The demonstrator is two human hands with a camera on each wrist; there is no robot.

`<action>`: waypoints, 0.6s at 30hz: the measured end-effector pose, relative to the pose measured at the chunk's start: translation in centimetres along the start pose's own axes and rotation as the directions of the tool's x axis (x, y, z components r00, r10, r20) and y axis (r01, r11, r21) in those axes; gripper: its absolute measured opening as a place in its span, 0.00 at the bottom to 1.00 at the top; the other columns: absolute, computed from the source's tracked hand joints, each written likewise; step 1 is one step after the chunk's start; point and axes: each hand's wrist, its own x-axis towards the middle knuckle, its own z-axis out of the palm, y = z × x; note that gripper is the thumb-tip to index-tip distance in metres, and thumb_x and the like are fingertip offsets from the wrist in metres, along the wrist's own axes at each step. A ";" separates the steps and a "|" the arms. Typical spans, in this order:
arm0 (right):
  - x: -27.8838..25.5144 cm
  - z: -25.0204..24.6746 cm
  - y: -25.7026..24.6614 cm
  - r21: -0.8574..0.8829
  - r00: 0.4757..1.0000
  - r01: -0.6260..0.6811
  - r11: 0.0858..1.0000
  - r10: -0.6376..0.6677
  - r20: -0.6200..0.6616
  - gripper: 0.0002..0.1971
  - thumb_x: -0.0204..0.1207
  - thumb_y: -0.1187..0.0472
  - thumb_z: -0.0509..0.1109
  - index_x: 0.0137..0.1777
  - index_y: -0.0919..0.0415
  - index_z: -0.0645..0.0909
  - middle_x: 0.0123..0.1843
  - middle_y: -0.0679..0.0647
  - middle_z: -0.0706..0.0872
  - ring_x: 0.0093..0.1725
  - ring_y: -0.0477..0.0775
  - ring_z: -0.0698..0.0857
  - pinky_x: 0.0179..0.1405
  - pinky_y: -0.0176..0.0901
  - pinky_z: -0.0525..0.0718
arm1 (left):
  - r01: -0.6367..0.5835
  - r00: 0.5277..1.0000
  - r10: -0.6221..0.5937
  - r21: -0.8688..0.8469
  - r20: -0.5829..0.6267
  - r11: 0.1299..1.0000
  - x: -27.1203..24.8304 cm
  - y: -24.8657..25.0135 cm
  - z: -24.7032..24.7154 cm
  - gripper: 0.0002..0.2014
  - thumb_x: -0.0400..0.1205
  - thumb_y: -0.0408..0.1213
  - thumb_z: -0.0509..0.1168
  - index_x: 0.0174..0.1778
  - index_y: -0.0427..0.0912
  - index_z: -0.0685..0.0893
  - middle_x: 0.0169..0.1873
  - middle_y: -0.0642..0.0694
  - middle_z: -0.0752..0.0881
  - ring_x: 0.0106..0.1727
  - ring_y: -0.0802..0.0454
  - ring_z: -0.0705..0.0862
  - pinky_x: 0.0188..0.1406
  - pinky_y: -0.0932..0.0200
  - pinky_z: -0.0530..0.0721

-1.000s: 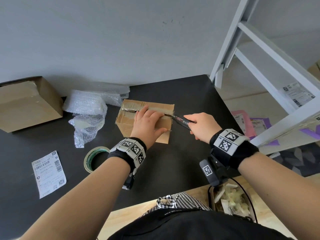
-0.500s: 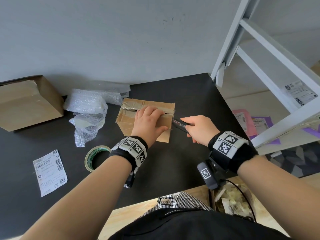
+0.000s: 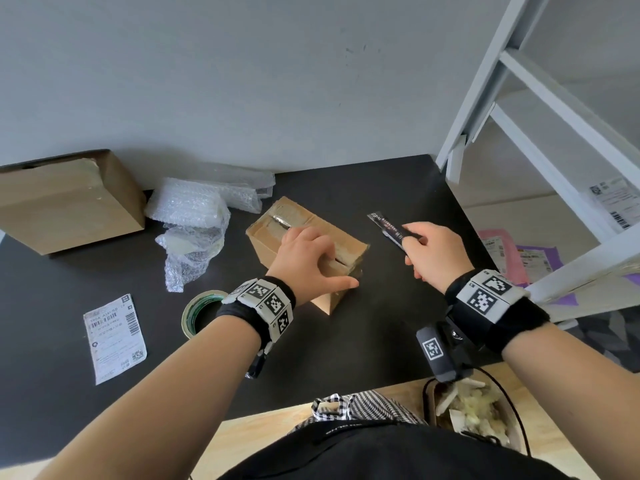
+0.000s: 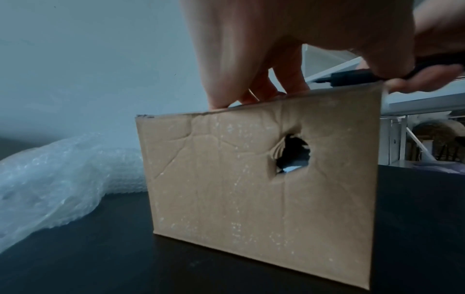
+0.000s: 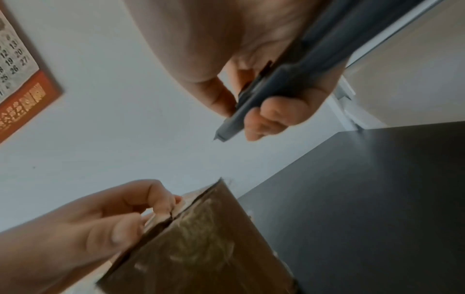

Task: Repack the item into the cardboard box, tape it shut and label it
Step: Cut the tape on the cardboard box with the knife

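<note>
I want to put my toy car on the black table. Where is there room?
Bare patches: between the box and the table's right edge, and the near strip between the label and the arms. Crowded: back left, with big box, bubble wrap, tape.

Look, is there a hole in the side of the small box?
Yes, the small cardboard box has a torn round hole in its side, seen from the left wrist.

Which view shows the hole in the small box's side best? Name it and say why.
The left wrist view: the hole faces it squarely in the small cardboard box, torn edges plain. The head view shows only the box's top and near corner; the right wrist view shows another side, no hole.
</note>
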 end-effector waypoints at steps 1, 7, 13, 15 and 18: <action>0.4 0.2 -0.4 -0.021 1.000 0.024 0.999 -0.024 -0.012 0.17 0.81 0.60 0.59 0.68 0.57 0.77 0.45 0.53 0.85 0.37 0.51 0.82 0.41 0.47 0.86 | -0.008 1.000 0.008 0.014 -0.003 1.000 -0.2 0.0 0.0 0.22 0.66 0.64 0.70 0.40 0.51 0.76 0.48 0.54 0.73 0.58 0.51 0.67 0.63 0.52 0.72; 1.4 3.3 -2.7 -0.118 0.983 0.126 0.985 -0.108 0.147 0.14 0.83 0.58 0.59 0.64 0.58 0.79 0.53 0.56 0.86 0.41 0.56 0.88 0.43 0.46 0.88 | 0.008 0.974 0.032 0.179 -0.223 0.984 -1.9 0.3 0.2 0.37 0.63 0.57 0.76 0.63 0.41 0.75 0.68 0.40 0.71 0.69 0.39 0.69 0.74 0.38 0.66; 0.8 5.0 -3.5 0.015 0.977 0.062 0.998 -0.063 0.203 0.13 0.82 0.59 0.59 0.64 0.58 0.78 0.45 0.54 0.87 0.28 0.51 0.85 0.26 0.36 0.83 | 0.515 0.857 -0.515 0.071 -0.022 0.854 -2.1 -1.0 -1.2 0.62 0.58 0.70 0.73 0.80 0.46 0.48 0.80 0.35 0.54 0.74 0.36 0.69 0.71 0.38 0.72; 0.6 5.6 -3.7 0.066 0.979 0.027 0.997 -0.040 0.200 0.13 0.82 0.60 0.58 0.64 0.59 0.77 0.46 0.56 0.87 0.26 0.50 0.84 0.22 0.35 0.80 | 0.534 0.845 -0.518 -0.135 0.136 0.835 -1.6 -1.6 -1.6 0.62 0.58 0.64 0.77 0.79 0.46 0.49 0.76 0.36 0.62 0.69 0.40 0.75 0.68 0.42 0.77; 0.0 6.2 -3.9 0.265 0.957 -0.107 0.958 0.027 0.289 0.12 0.83 0.63 0.58 0.61 0.64 0.77 0.40 0.58 0.87 0.22 0.51 0.81 0.18 0.37 0.77 | 0.497 0.860 -0.499 -0.401 0.108 0.770 -1.0 -1.9 -1.8 0.56 0.65 0.60 0.76 0.81 0.45 0.52 0.77 0.41 0.64 0.74 0.45 0.69 0.73 0.49 0.72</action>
